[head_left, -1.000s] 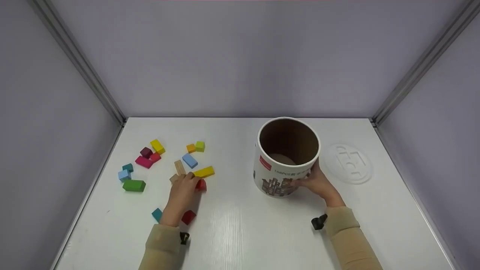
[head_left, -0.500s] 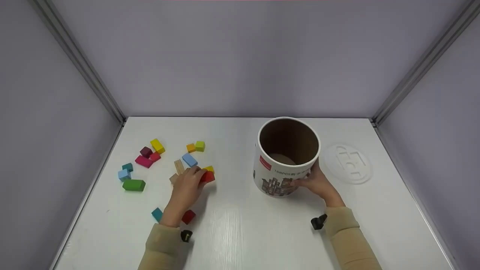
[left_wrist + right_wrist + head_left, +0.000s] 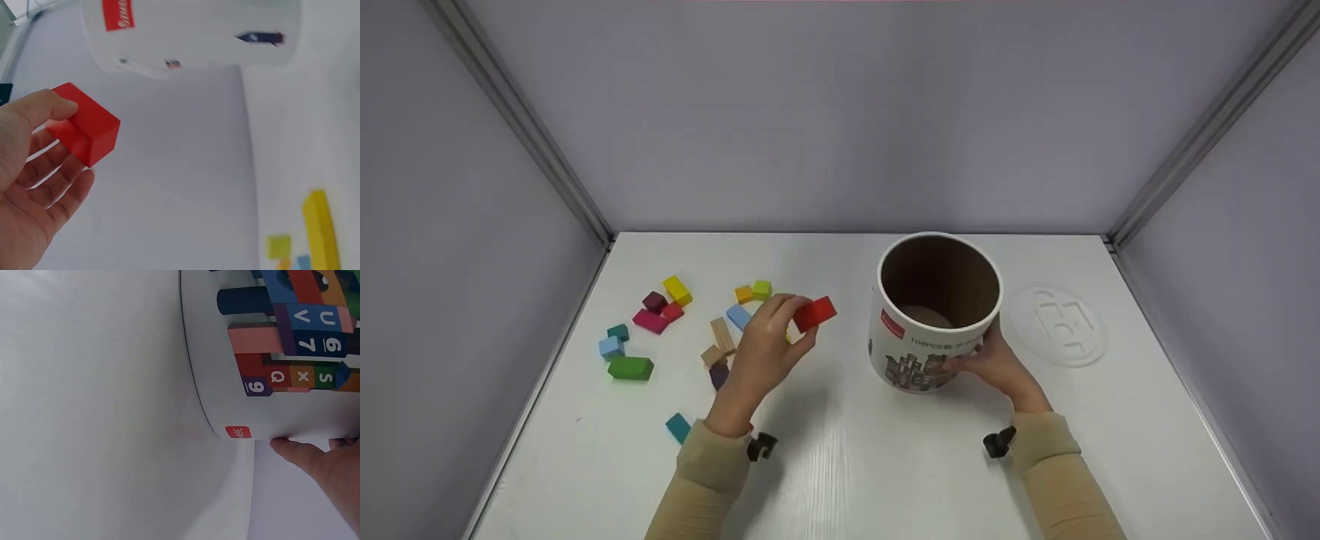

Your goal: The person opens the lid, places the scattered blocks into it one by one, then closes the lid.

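Observation:
My left hand (image 3: 765,349) pinches a red block (image 3: 815,314) between thumb and fingers, held up above the table to the left of the bucket. In the left wrist view the thumb lies on the top of that block (image 3: 93,121). A large white cardboard bucket (image 3: 894,352), open at the top, stands upright with a printed block picture on its side. My right hand (image 3: 997,367) grips the bucket's right side, the thumb on its front; the other fingers are mostly hidden behind it. In the right wrist view the thumb touches the bucket wall (image 3: 259,416).
Several coloured blocks lie on the left of the white table (image 3: 840,480), among them a green block (image 3: 631,368), a teal block (image 3: 678,427) and a wooden block (image 3: 723,336). A clear round lid (image 3: 1061,326) lies right of the bucket. Grey panels surround the table.
My left hand has lifted the red block off the table and carried it rightward and farther back, nearer the bucket. A dark purple block has come into sight. The right hand and bucket stay put.

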`<state>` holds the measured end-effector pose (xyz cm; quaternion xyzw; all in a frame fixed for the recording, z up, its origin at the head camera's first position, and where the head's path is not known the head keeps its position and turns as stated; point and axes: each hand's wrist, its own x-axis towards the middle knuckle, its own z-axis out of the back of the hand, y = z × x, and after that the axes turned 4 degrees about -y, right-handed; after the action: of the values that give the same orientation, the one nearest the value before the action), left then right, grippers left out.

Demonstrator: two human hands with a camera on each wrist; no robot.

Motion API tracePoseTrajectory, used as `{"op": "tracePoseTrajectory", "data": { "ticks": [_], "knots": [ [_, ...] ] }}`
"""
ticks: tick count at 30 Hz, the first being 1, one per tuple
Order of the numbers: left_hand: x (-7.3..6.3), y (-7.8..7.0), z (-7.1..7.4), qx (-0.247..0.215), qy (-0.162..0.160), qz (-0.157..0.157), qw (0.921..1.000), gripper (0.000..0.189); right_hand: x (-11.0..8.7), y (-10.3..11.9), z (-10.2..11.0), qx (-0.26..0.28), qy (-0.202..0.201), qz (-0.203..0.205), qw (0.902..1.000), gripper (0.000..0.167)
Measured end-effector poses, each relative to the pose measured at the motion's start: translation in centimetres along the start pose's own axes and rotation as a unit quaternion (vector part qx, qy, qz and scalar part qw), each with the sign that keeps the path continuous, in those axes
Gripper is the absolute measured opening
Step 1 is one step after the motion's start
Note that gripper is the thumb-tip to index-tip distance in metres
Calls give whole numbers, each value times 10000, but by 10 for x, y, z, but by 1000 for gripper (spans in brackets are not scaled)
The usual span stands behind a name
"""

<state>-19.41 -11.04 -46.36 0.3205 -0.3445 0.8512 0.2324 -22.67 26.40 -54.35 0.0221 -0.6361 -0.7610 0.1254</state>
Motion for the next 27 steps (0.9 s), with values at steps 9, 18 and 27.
{"op": "tracePoseTrajectory", "data": {
  "ticks": [9,18,27],
  "knots": [
    [34,-39,-21,-753,-203,-558,9954,35,-1,14,-3,59,17,-95,9999,133],
    [50,-57,-38,-1004,-193,-823,9913,35,0,8,-2,-32,-43,-110,9999,131],
    [56,-63,-48,-1008,-96,-841,9913,32,-4,17,-8,-399,-209,-139,9989,128]
  ]
}}
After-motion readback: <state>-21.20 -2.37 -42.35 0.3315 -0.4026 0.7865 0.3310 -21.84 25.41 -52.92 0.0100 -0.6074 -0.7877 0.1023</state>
